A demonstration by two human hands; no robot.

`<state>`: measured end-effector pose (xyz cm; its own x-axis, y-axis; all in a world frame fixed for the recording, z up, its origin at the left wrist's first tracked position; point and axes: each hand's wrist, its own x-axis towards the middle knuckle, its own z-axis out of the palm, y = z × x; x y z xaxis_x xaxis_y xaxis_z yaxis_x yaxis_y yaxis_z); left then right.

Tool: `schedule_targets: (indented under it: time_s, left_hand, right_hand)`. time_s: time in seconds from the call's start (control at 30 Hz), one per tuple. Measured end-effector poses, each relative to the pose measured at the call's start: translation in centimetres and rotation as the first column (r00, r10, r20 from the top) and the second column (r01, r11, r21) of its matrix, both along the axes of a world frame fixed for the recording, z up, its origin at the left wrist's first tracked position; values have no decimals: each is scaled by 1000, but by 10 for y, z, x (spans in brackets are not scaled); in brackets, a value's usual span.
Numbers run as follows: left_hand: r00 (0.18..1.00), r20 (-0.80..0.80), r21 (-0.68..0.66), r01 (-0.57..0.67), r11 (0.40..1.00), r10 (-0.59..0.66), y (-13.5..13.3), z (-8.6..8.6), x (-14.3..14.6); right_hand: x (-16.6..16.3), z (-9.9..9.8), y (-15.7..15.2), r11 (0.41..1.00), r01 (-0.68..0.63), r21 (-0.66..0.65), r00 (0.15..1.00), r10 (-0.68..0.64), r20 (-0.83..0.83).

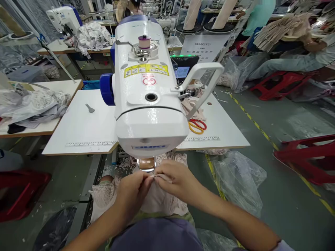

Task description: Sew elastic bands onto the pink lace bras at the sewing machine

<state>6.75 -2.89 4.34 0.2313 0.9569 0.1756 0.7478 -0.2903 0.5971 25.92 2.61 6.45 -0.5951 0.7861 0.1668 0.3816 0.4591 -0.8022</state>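
A white sewing machine [146,122] with a blue handwheel stands straight in front of me. Just below its head, my left hand [133,188] and my right hand [176,177] meet fingertip to fingertip. Both are closed in a pinch on a small pale fabric strip [164,177], mostly covered by the fingers. Close behind the fingertips is the machine's shiny metal and copper-coloured part [146,164]. More pale fabric [157,200] lies in my lap under the hands, and a bundle of light straps [102,195] hangs at the left.
Red and yellow scissors [197,126] lie on the white table [86,129] beside the machine, near beige fabric pieces [195,108]. A grey metal piece [89,108] is at the left. Red stools [309,157] and plastic bags [238,177] stand on the floor. Another person sits at the upper right.
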Motion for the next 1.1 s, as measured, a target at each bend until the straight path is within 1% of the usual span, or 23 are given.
schedule_targets:
  time_s: [0.03, 0.07, 0.1, 0.13, 0.17, 0.2, 0.23, 0.3, 0.37, 0.4, 0.43, 0.5, 0.6, 0.67, 0.73, 0.8, 0.83, 0.87, 0.93, 1.0, 1.03, 1.07, 1.1]
  left_hand:
    - [999, -36, 68, -23, 997, 25, 3, -2, -3]
    - [995, -94, 172, -14, 985, 31, 7, -3, -8]
    - [986, -167, 287, 29, 958, 20, 10, -6, -14]
    - [970, -245, 387, 104, 916, -7, 14, -8, -20]
    - [947, -320, 458, 193, 868, -42, 18, -10, -26]
    - [919, -387, 494, 280, 823, -80, 21, -11, -32]
    - [891, -441, 506, 346, 791, -108, 24, -13, -37]
    - [855, -500, 491, 414, 766, -141, 29, -14, -44]
    - [842, -518, 475, 429, 769, -150, 30, -14, -45]
    - [843, -519, 465, 420, 779, -145, 29, -13, -43]
    - [844, -519, 446, 405, 798, -137, 28, -11, -41]
    - [846, -519, 387, 359, 849, -121, 25, -8, -34]
    - [846, -523, 283, 286, 915, -103, 21, -1, -26]
    - [845, -524, 258, 278, 925, -108, 23, 2, -28]
    - [820, -547, 270, 363, 892, -168, 30, 4, -36]
    - [759, -595, 265, 495, 827, -264, 39, 4, -47]
    - [727, -617, 253, 546, 798, -302, 43, 4, -51]
    - [704, -630, 238, 577, 781, -328, 46, 4, -54]
    - [707, -627, 233, 571, 787, -327, 49, 3, -53]
    - [739, -615, 251, 515, 819, -276, 44, 1, -46]
    - [751, -613, 258, 483, 837, -245, 40, 0, -41]
    - [760, -615, 263, 451, 853, -212, 36, -1, -36]
    - [767, -617, 270, 418, 867, -177, 31, -2, -31]
  right_hand:
    - [-3, 3, 8, 1000, -11, -17, 999, 11, 39]
    - [-6, 6, 17, 999, -15, -34, 996, 18, 84]
    - [-10, 9, 25, 999, -17, -44, 992, 22, 125]
    - [-13, 11, 32, 999, -20, -46, 987, 27, 160]
    - [-15, 13, 37, 999, -24, -37, 982, 30, 187]
    - [-17, 15, 41, 999, -28, -19, 978, 32, 208]
    - [-19, 16, 43, 999, -34, 4, 972, 32, 232]
    - [-20, 17, 44, 998, -43, 49, 959, 28, 281]
    - [-20, 16, 42, 996, -37, 76, 951, 12, 310]
    - [-19, 13, 39, 996, -27, 89, 952, -1, 306]
    - [-17, 9, 36, 993, -9, 116, 957, -25, 290]
    - [-14, -1, 26, 975, 57, 213, 968, -106, 229]
    - [-12, -20, 10, 916, 152, 372, 967, -215, 136]
    - [-13, -30, 3, 884, 210, 418, 960, -268, 85]
    - [-15, -35, -1, 862, 268, 429, 949, -312, 35]
    - [-18, -39, -2, 861, 300, 411, 944, -331, 3]
    - [-19, -41, -4, 874, 306, 376, 944, -329, -4]
    - [-19, -44, -6, 896, 314, 315, 945, -327, -12]
    - [-19, -51, -11, 930, 346, 123, 938, -343, -45]
    - [-19, -58, -16, 924, 380, -48, 920, -383, -85]
    - [-19, -61, -18, 916, 391, -84, 912, -399, -96]
    - [-19, -62, -18, 913, 400, -84, 908, -407, -101]
    - [-19, -63, -17, 913, 404, -56, 907, -408, -101]
